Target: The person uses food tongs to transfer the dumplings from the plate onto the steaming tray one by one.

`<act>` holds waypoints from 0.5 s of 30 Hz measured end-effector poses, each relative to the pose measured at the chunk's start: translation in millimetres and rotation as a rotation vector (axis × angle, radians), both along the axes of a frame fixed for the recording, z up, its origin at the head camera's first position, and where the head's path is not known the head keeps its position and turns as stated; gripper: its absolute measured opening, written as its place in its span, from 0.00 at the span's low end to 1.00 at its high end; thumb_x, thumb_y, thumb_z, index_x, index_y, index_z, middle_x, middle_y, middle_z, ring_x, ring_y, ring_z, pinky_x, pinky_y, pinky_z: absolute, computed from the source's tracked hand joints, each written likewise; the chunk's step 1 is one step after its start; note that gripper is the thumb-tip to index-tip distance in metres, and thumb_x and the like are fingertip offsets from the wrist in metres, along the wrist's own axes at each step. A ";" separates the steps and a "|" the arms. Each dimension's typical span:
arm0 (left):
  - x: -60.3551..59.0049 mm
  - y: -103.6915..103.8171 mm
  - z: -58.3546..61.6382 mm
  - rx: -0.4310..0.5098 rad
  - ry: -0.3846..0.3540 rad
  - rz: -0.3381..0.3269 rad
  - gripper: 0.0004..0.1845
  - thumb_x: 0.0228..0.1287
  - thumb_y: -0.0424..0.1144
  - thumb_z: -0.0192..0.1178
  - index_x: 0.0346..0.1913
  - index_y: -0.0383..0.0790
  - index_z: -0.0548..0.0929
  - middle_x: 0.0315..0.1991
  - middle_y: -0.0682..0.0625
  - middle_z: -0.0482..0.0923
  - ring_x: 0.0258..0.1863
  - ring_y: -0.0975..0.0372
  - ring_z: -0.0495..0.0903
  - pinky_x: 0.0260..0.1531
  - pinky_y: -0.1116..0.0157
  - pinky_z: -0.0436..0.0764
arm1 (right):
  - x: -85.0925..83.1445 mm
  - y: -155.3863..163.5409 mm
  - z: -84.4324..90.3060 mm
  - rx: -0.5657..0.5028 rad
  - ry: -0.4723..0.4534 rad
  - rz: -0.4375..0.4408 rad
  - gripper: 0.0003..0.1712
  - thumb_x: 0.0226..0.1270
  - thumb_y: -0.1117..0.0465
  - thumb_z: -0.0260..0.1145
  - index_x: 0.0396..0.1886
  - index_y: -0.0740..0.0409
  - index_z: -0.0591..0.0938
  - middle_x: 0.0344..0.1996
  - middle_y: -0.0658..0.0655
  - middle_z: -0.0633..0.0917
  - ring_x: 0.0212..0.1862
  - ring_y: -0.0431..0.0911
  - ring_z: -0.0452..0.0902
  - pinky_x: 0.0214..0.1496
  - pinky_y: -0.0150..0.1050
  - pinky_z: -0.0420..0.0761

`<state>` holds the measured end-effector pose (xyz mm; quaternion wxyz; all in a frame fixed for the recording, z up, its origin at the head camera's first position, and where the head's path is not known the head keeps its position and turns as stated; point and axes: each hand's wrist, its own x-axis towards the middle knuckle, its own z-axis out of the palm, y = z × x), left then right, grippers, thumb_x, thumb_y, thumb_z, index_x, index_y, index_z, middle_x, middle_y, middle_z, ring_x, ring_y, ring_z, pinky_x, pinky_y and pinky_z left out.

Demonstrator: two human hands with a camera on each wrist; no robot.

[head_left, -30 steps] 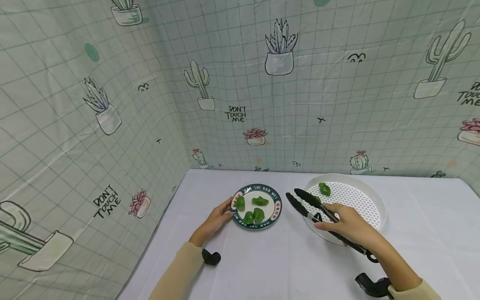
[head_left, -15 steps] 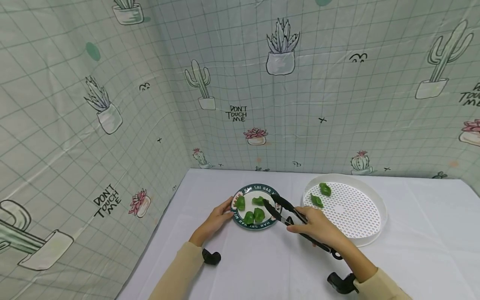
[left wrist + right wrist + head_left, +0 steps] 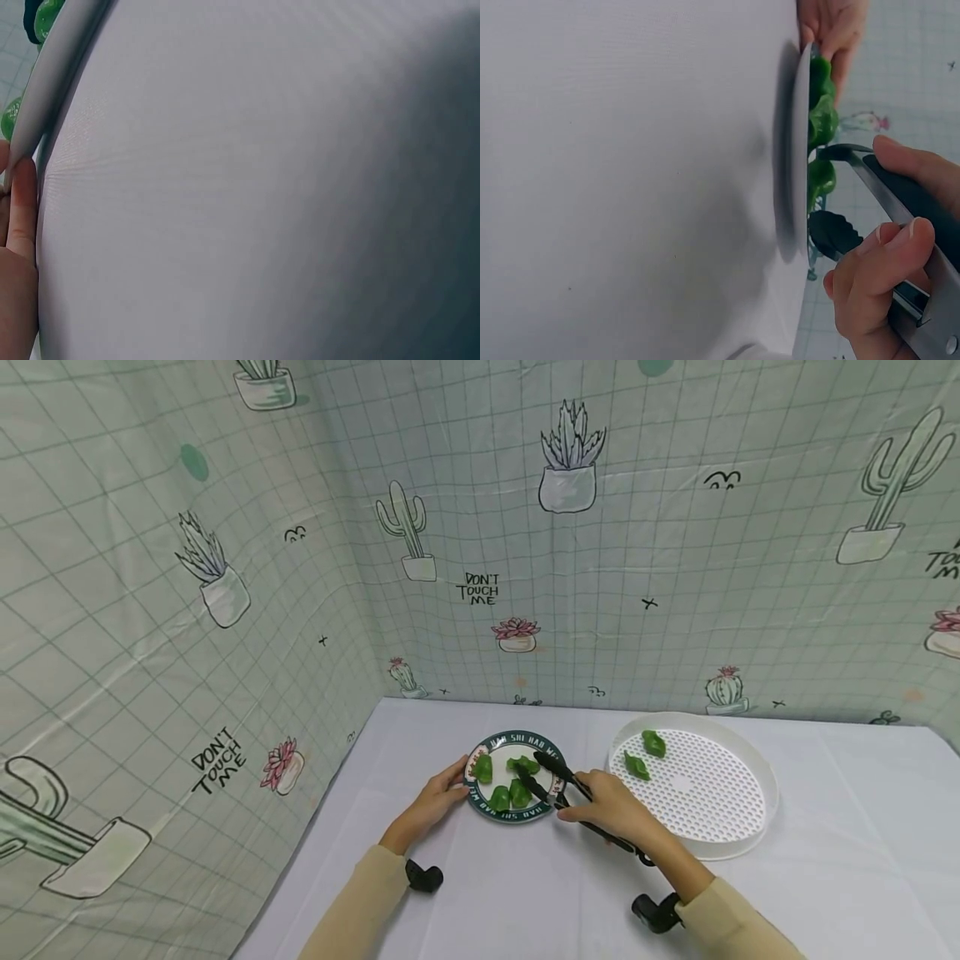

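Tongs moved onto plate — white table, cactus-print walls.

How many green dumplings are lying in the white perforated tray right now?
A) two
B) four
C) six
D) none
A: the head view shows just two green dumplings in the far-left part of the white perforated tray, while the other four sit on the green-rimmed plate where the black tongs in the right hand are reaching.

Fingers touching plate rim, tablecloth below.
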<state>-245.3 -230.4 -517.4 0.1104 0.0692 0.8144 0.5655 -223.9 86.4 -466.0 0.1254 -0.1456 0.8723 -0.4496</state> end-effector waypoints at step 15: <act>0.3 0.6 1.7 0.016 0.005 0.005 0.33 0.72 0.28 0.52 0.77 0.32 0.56 0.70 0.33 0.64 0.73 0.43 0.57 0.73 0.45 0.50 | -9.1 -3.9 3.7 0.104 -0.017 0.048 0.45 0.59 0.55 0.76 0.66 0.81 0.68 0.34 0.63 0.77 0.10 0.46 0.71 0.13 0.37 0.74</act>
